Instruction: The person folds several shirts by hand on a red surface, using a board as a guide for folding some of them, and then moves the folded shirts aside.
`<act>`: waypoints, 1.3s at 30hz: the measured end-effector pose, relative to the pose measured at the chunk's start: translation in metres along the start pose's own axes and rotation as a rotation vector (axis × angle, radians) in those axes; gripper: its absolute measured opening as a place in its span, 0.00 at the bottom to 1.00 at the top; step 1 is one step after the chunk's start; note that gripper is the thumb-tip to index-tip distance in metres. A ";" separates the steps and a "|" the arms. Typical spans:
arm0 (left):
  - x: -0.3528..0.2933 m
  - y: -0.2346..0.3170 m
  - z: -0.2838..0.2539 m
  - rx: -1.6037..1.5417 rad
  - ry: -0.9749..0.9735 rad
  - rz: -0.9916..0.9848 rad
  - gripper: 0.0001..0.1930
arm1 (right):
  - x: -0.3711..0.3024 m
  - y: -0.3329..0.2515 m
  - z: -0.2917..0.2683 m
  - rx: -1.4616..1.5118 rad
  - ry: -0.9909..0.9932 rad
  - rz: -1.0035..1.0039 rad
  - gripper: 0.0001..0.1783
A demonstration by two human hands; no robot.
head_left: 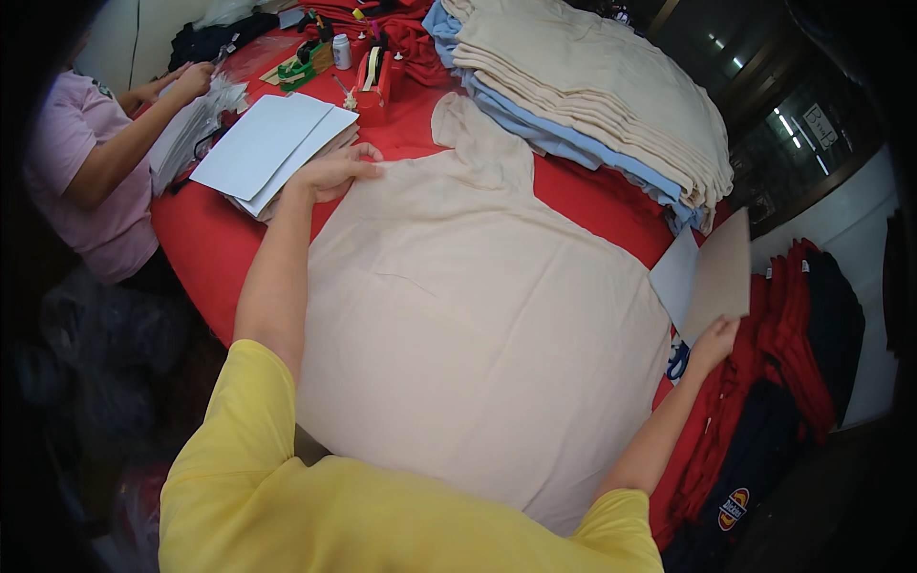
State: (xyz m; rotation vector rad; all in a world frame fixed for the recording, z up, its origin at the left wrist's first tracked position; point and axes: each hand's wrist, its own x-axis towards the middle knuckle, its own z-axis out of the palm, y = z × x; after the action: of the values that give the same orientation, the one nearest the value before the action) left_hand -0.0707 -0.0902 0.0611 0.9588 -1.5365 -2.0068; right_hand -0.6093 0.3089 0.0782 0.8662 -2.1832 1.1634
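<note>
A cream T-shirt (478,315) lies spread over the red-covered table, its far end bunched into a narrow fold. At its far left edge, my left hand (332,175) pinches the cloth between thumb and fingers. My right hand (714,344) is closed on the lower corner of a brown cardboard sheet (723,272), held upright past the shirt's right edge. Next to that sheet is a white sheet (676,277); I cannot tell whether the two touch. White card sheets (277,143) lie stacked just beyond my left forearm.
A tall pile of folded cream and light blue garments (592,95) stands at the far right. Tape dispensers (373,81) and a white bottle (341,52) sit at the back. A co-worker (95,172) handles things at left. Red and navy garments (793,334) hang at right.
</note>
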 end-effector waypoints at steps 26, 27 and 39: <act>0.007 -0.036 -0.040 0.873 0.623 0.391 0.22 | -0.230 -0.075 -0.040 0.676 -0.376 0.796 0.03; 0.005 -0.038 -0.038 0.938 0.645 0.443 0.21 | -0.229 -0.065 -0.043 0.689 -0.412 0.799 0.03; -0.195 -0.116 0.003 1.150 0.823 0.508 0.10 | -0.217 -0.117 -0.034 1.217 -0.510 0.714 0.17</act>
State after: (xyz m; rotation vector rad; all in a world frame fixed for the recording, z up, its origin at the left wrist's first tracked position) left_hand 0.0648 0.0816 0.0018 1.3178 -2.0249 -0.1552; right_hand -0.3749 0.3514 0.0070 0.8525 -2.0507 3.0598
